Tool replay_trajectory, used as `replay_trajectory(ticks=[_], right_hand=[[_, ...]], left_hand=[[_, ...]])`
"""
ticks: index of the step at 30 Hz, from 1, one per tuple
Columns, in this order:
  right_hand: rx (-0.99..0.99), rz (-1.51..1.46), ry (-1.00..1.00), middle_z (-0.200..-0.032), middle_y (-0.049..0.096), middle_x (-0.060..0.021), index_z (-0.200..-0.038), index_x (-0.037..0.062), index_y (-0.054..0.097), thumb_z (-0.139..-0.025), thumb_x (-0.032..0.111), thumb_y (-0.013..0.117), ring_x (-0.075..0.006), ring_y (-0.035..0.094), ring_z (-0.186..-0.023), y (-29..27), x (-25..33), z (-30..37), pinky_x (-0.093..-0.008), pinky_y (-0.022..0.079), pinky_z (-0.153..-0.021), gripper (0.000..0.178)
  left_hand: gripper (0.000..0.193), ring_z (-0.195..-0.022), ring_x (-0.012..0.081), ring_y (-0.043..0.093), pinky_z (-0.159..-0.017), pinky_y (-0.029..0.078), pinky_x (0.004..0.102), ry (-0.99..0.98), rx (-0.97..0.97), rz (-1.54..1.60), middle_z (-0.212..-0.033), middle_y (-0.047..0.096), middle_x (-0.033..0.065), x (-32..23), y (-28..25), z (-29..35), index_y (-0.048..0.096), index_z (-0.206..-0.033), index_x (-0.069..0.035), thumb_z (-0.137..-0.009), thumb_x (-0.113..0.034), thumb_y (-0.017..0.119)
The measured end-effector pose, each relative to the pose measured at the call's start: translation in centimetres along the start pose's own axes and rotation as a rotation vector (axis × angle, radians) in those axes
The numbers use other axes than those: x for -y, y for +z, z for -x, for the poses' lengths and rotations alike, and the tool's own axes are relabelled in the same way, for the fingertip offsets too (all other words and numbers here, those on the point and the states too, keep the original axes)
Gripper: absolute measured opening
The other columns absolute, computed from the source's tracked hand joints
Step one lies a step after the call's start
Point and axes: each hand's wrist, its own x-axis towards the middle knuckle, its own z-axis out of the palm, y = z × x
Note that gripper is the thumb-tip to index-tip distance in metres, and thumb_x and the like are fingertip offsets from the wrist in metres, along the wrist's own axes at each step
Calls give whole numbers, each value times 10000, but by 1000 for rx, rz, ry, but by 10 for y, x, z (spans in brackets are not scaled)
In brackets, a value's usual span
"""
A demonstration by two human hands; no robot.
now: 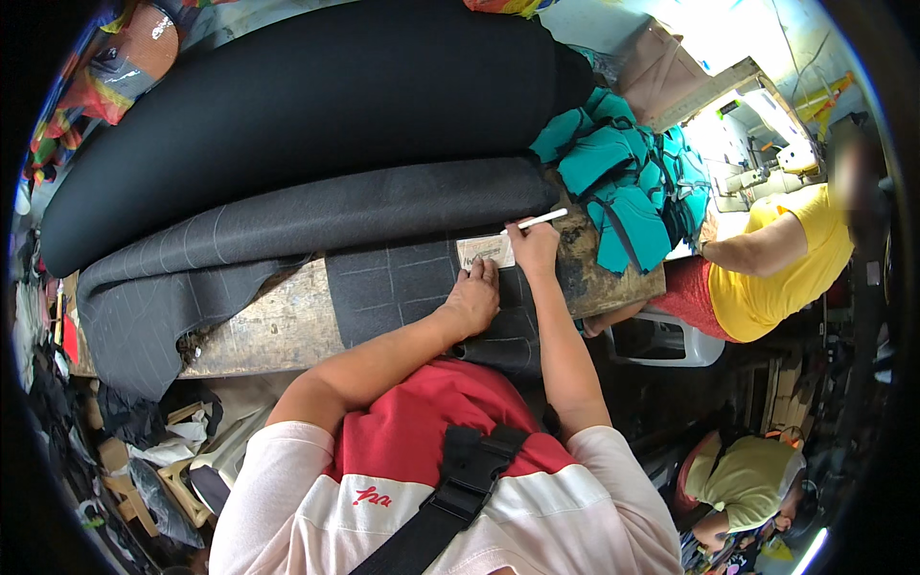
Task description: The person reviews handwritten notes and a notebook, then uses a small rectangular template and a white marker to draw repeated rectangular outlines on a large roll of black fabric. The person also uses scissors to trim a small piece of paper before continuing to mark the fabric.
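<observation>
My right hand (534, 249) is closed round a white pen (546, 219), whose lower end meets the upper right edge of a small tan rectangular template (476, 247). My left hand (474, 298) lies flat, fingers stretched out, with its fingertips on the template's lower edge. Under the template is dark grey fabric (374, 287) marked with pale straight lines in a grid. The fabric hangs over the near edge of the worn wooden table (278, 321).
A rolled length of lined grey fabric (316, 206) and a large black roll (326, 91) lie behind. Teal cut pieces (632, 163) are heaped to the right. A person in yellow (791, 254) sits by a sewing machine (786, 165); another person (752, 479) is lower right.
</observation>
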Motion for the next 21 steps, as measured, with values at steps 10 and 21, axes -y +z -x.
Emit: replay_trajectory(ticks=[10,21], right_hand=[[4,-49,-63,-612,630,-155,-717,-27,625,-781,165,673,-263,634,-542,-25,-10,47,-343,486,-527,208],[-151,-160,-330,-869,598,-188,-1012,31,595,-856,73,576,-378,598,-789,-14,-25,71,-387,498,-704,162]], left_hand=[[403,-1026,352,521,-879,470,373,47,-54,23,-1159,526,247,18,-5,-21,555,-1094,83,-738,-105,586],[501,-779,331,646,-723,504,413,-394,-257,223,-777,657,180,96,-21,3,699,-799,-46,-733,-539,640]])
